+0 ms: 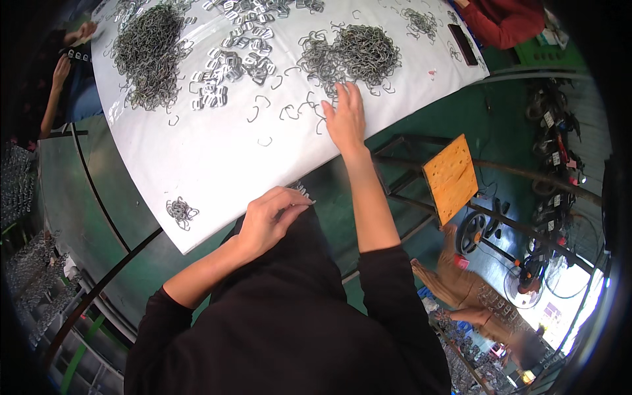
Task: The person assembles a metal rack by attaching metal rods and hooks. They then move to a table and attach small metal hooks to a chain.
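My left hand (268, 220) is closed in a pinch at the table's near edge, in front of my body. Small silver metal pieces (301, 189) stick out past its fingers, and the rest of them is hidden by the hand. My right hand (346, 124) reaches over the white tabletop with its fingers stretched out and partly apart. Its fingertips are at the near side of a loose heap of bent wire hooks (318, 59). Several single wire hooks (289, 112) lie just left of that hand. I see nothing held in it.
Beyond are a denser wire heap (367, 56), silver buckles (230, 66) and a large wire heap (148, 49). A small wire cluster (180, 212) lies near the left corner. A dark box (462, 45) sits far right. A wooden-topped stool (451, 178) stands right; other people are around.
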A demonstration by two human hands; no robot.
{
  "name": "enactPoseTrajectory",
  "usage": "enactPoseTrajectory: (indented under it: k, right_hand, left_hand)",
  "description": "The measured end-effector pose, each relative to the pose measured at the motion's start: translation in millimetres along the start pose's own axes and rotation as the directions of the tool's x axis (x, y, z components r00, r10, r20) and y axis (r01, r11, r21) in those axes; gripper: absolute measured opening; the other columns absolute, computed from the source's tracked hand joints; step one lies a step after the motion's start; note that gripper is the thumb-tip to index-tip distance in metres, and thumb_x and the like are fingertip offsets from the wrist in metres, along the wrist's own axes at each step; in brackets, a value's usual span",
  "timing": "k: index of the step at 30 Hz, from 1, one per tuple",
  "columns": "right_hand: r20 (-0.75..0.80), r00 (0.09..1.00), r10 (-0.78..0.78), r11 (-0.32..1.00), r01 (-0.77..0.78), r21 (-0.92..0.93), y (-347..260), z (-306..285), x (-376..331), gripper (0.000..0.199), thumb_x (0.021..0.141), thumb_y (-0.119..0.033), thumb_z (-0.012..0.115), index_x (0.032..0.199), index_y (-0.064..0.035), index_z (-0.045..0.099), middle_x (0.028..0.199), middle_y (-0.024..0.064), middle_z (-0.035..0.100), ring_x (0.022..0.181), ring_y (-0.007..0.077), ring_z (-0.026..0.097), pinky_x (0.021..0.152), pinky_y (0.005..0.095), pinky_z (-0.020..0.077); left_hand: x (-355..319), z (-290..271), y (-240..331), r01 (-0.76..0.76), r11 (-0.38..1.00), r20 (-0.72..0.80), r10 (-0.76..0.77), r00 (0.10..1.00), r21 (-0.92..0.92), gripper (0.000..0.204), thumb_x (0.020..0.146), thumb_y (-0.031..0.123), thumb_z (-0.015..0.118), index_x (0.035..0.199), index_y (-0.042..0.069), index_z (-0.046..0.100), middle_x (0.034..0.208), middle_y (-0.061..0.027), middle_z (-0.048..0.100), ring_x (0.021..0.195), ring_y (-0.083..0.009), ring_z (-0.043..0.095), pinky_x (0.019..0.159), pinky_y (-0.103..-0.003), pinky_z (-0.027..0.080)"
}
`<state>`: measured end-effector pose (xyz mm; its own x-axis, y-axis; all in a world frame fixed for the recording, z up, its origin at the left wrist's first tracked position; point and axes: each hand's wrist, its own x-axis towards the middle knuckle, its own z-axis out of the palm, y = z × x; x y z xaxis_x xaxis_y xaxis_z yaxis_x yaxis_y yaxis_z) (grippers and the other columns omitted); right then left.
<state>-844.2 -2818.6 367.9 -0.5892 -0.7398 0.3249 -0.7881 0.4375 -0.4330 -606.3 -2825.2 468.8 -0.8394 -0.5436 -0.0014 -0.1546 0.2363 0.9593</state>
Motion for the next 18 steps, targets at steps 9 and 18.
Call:
enactPoseTrajectory:
  k: [9, 18]
  right_hand:
    - [0.141, 0.982, 0.125, 0.983, -0.141, 0.115, 12, 18, 22, 0.028, 0.084, -0.015, 0.061, 0.111, -0.0070, 0.062, 0.124, 0.0094, 0.053, 0.110, 0.0280, 0.052, 0.092, 0.0439, 0.0415]
    - [0.304, 0.932, -0.196, 0.979, 0.166, 0.121, -27, 38, 3, 0.019, 0.081, -0.010, 0.063, 0.100, -0.0095, 0.064, 0.105, 0.0066, 0.057, 0.099, 0.0268, 0.055, 0.081, 0.0386, 0.0463]
  left_hand:
    - [3, -1, -7, -0.053, 0.998, -0.004, 0.053, 0.999, -0.027, 0.021, 0.076, -0.006, 0.068, 0.094, 0.003, 0.066, 0.090, -0.0101, 0.064, 0.083, -0.0257, 0.063, 0.070, -0.034, 0.051]
    - [-6, 5, -14, -0.034, 0.999, -0.035, 0.033, 0.999, -0.034, 0.022, 0.076, -0.004, 0.068, 0.096, 0.005, 0.066, 0.091, -0.0076, 0.064, 0.083, -0.0244, 0.062, 0.069, -0.033, 0.052]
